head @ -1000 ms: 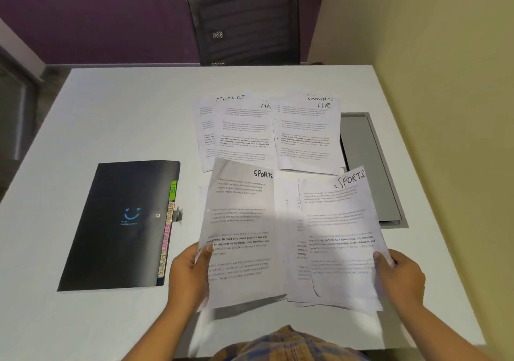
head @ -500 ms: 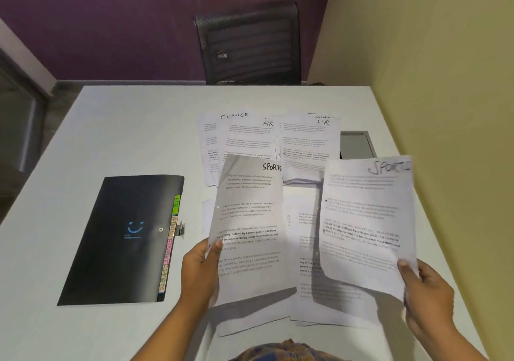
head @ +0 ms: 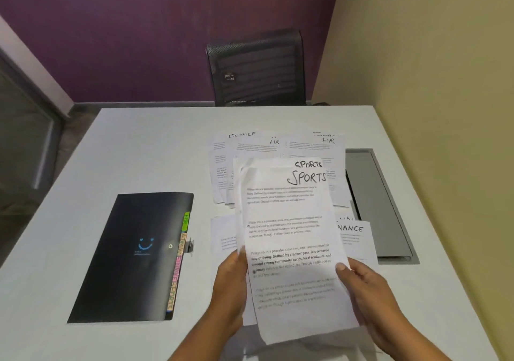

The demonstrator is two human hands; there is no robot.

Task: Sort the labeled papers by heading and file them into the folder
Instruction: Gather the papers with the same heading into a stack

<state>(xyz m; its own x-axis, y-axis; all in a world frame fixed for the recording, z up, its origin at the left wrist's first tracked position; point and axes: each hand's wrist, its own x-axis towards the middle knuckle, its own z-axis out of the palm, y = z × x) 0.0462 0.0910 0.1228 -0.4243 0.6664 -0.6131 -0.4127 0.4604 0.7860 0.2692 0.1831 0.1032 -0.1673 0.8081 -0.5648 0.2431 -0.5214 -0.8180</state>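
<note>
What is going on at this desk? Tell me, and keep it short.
A person holds two white printed sheets headed SPORTS above the white table, one stacked in front of the other. The left hand grips their left edge, the right hand their right edge. White sheets headed HR and others headed FINANCE lie on the table beyond. The black plastic folder with coloured tabs lies shut to the left, untouched.

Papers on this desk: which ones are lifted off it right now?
The two SPORTS sheets, stacked together, gripped between the left hand and right hand. The HR sheets and FINANCE sheets lie flat on the table.
</note>
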